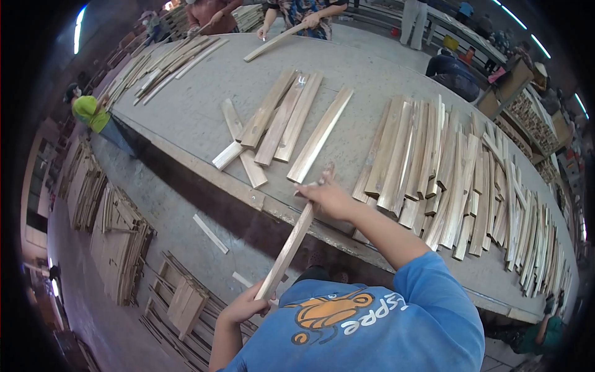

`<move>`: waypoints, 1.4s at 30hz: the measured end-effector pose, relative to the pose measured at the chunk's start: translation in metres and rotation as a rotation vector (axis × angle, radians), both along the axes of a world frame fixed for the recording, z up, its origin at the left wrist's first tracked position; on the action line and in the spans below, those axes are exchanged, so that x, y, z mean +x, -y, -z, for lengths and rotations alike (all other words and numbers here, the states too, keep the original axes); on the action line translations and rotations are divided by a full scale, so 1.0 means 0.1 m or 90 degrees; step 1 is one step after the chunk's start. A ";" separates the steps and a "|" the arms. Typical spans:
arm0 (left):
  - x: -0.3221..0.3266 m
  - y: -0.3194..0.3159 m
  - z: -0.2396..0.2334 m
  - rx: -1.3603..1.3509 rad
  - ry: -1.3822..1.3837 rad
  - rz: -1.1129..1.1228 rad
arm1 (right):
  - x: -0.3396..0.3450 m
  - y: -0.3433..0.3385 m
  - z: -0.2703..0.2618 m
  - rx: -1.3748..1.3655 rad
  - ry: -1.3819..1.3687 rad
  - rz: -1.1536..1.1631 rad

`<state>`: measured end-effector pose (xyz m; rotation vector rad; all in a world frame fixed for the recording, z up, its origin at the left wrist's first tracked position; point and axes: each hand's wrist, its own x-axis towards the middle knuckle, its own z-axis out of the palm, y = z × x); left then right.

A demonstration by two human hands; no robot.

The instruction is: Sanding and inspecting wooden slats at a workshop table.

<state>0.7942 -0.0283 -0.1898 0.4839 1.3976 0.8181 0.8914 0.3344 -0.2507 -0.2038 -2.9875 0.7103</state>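
A narrow wooden strip (286,253) slants in front of my body, its far end over the table's near edge. My left hand (251,302) grips its lower end beside my shirt. At the upper end, my right hand (330,195) closes around the wood, with some fingers stretched out past it; the palm hides that tip. Just beyond the right hand, a single board (320,135) lies on the table (200,125). Left of it are several boards side by side, one (283,118) bearing a white mark. Two short pieces (230,156) (253,167) cross near the edge.
Many wooden strips (455,186) cover the table's right side; another spread (172,65) lies far left. Across the table, a person (302,18) holds a board (276,42). Another person (93,111) stands at the left end. Stacked boards (116,242) and a wooden rack (186,302) stand on the floor.
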 end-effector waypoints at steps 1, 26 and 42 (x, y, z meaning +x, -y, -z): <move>-0.06 -0.03 -0.08 0.006 0.008 -0.009 | 0.14 0.11 -0.08 -0.056 -0.055 0.008; 0.59 -3.98 1.04 0.193 -0.633 0.354 | 2.76 1.00 -0.64 -0.458 -0.747 0.783; 0.11 -3.49 0.43 0.203 0.168 0.050 | 2.09 0.60 -0.67 -0.470 -0.591 0.708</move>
